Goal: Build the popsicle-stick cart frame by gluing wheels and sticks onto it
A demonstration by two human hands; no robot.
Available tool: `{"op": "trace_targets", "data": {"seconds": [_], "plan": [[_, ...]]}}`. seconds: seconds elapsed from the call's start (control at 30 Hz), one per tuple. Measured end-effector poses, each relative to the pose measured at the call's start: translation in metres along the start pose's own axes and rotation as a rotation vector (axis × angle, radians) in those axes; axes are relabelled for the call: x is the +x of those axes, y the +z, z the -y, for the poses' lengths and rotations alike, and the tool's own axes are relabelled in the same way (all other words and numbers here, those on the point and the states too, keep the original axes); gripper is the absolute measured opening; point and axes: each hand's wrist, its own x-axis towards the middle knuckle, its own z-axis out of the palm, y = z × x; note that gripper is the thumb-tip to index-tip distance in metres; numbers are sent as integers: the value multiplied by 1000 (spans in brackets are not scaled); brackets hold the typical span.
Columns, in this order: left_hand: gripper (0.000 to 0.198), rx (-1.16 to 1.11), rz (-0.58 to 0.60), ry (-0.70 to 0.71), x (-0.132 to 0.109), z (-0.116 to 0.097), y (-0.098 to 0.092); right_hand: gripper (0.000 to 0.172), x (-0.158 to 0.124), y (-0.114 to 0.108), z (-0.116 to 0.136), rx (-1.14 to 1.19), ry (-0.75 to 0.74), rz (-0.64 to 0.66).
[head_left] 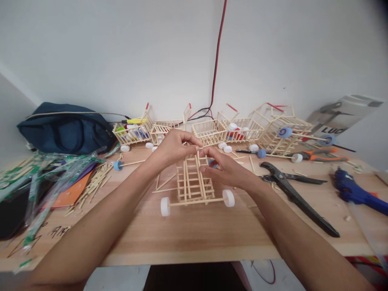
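Observation:
A small cart made of thin wooden sticks (189,188) lies in front of me, its slatted frame facing up. Two white bottle-cap wheels sit at the ends of its near axle: the left wheel (165,206) and the right wheel (228,198). My left hand (178,147) reaches over the far end of the cart, thumb and fingers pinched together there. Close beside it, my right hand (221,166) has its fingers curled round the cart's far right part. A blue cap wheel (213,163) shows partly behind the right fingers.
Several finished stick carts (209,132) stand along the wall, some holding caps. Black-handled cutters (298,200), orange pliers (318,154) and a blue glue gun (359,192) lie right. Loose sticks (93,184), plastic wrappers (45,198) and a blue bag (66,128) are left.

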Motion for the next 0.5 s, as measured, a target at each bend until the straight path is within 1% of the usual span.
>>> {"op": "trace_targets", "data": {"seconds": [0.5], "plan": [[14,2,-5,-2,-1,-1,0,30,0,0,0,-1,-2,-16]]}}
